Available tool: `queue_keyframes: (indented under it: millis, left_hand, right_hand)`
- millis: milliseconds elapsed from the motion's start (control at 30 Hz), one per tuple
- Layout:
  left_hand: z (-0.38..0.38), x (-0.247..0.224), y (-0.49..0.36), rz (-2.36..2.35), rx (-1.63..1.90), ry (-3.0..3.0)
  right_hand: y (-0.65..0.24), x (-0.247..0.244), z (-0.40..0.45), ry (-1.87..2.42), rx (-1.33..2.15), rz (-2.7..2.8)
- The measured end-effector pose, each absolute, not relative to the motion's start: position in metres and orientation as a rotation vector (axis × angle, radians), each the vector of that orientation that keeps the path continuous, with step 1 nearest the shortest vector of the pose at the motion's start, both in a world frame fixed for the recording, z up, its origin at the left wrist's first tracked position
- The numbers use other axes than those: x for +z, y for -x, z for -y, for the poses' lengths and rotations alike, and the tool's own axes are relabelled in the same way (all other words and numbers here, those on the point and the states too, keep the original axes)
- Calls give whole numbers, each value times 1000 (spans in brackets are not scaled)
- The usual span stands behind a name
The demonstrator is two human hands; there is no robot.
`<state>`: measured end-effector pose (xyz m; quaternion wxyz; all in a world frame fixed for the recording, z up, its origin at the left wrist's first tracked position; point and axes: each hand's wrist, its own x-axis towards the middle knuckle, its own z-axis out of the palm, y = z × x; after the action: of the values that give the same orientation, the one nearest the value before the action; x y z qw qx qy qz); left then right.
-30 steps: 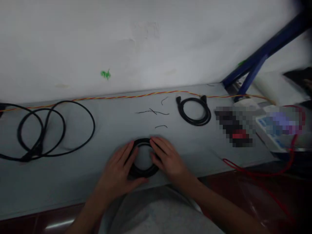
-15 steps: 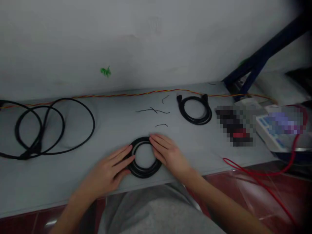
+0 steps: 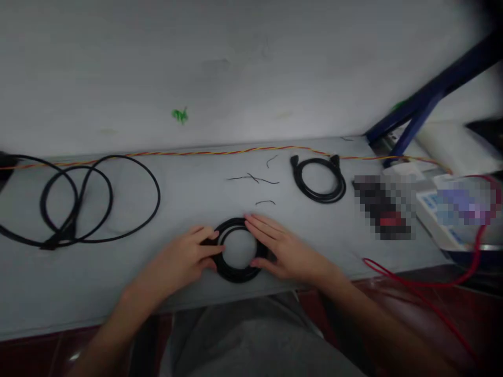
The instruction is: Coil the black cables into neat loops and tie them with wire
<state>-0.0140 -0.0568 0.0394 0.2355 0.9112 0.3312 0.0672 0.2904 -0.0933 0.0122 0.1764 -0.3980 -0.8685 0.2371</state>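
Note:
A black cable coiled into a ring [image 3: 237,276] lies flat near the front edge of the grey table, between my hands. My left hand [image 3: 192,256] grips the ring's left side, with the index finger reaching over the strands into the middle. On the right side, my right hand [image 3: 281,248] has its fingers on the upper part and its thumb on the lower part of the ring. Beyond the ring lie several short thin black ties [image 3: 265,202]. A second, smaller coil with plugs [image 3: 322,198] rests to the back right.
A loosely looped black cable [image 3: 158,196] spreads over the table's left part. A red and yellow twisted wire [image 3: 220,153] runs along the wall. On the right are a blurred dark object, a white device [image 3: 438,220], a red cable [image 3: 432,285] and a blue metal frame [image 3: 418,112].
My left fingers have bent more around the ring's left side. My right thumb has come down onto its lower right part. The view has shifted slightly.

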Motion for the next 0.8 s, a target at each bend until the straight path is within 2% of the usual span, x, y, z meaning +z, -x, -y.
queue_keyframes:
  millis: [133, 367, 467, 567, 800]
  left_hand:
    - [53, 47, 14, -925, 73, -2470]
    - [67, 59, -8, -1150, 196, -2418]
    - [54, 50, -41, -1275, 338, -2539]
    - [38, 32, -61, -1125, 395, -2595]
    - [41, 8, -51, -1107, 517, -2641]
  right_hand:
    - [-297, 13, 91, 1092, 699, 2520]
    - [-294, 10, 92, 1122, 634, 2509]
    - [-293, 9, 93, 1110, 592, 2502]
    - [-291, 8, 92, 1111, 551, 2491]
    - [-289, 2, 95, 1122, 514, 2423]
